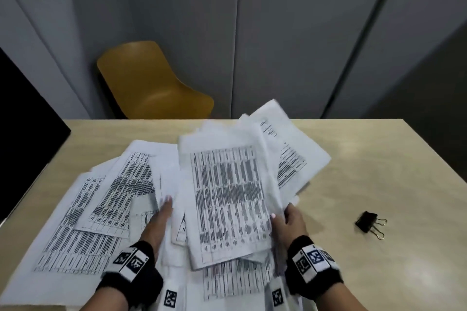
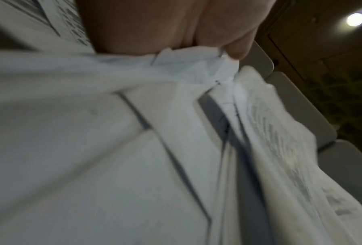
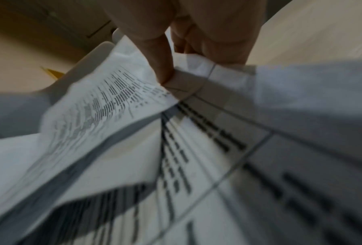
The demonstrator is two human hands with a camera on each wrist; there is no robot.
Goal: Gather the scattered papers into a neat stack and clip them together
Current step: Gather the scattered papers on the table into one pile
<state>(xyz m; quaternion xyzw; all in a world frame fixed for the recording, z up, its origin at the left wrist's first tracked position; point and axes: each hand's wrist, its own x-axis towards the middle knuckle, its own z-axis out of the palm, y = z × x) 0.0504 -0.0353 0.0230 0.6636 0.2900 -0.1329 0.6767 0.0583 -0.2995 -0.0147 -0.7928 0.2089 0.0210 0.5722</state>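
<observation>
On the one table (image 1: 379, 159): overlapping printed sheets (image 1: 227, 197) too many and too layered to count exactly, one black binder clip (image 1: 367, 221), two hands, and beyond it one yellow chair (image 1: 151, 83).

Loose printed papers (image 1: 83, 225) cover the table (image 1: 379, 159) from about 7 to 11 o'clock, overlapping each other. A lifted sheaf (image 1: 227, 197) fills the centre toward 12 and 1. From 2 to 4 o'clock the tabletop lies bare, except a black binder clip (image 1: 369, 222) at 3, well apart from the sheets. A yellow chair (image 1: 151, 83) stands beyond the far edge near 11, probably clear of it.
</observation>
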